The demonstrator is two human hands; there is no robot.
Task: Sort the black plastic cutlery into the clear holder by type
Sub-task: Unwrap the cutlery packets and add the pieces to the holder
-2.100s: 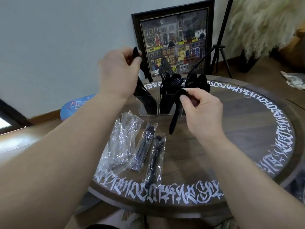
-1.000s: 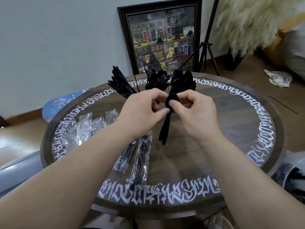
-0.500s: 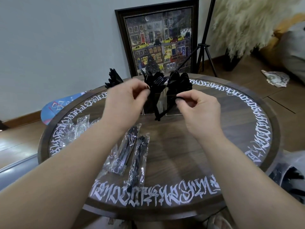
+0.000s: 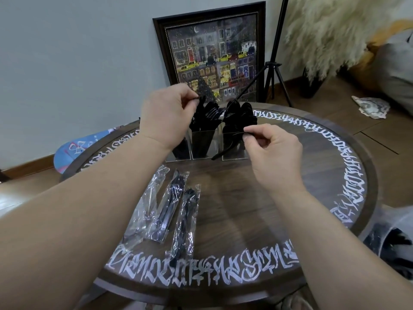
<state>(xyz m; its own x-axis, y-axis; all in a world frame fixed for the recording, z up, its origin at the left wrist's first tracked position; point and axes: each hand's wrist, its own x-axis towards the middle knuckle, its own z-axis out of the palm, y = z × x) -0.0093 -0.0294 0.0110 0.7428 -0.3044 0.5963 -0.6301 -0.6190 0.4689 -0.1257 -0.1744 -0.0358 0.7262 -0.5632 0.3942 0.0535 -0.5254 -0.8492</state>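
hands: left [image 4: 165, 113], right [image 4: 270, 151] pinch black cutlery | holder's [image 4: 202, 145] left compartment hidden

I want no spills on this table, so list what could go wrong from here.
1. The clear holder is already crowded with black cutlery, and both hands work right at it; a nudge could tip it.
2. The right hand pinches a black utensil only at one end, so it could slip before reaching a compartment.
3. The left hand pinches a piece among the standing handles; its type is hard to tell, so it may land in the wrong compartment.
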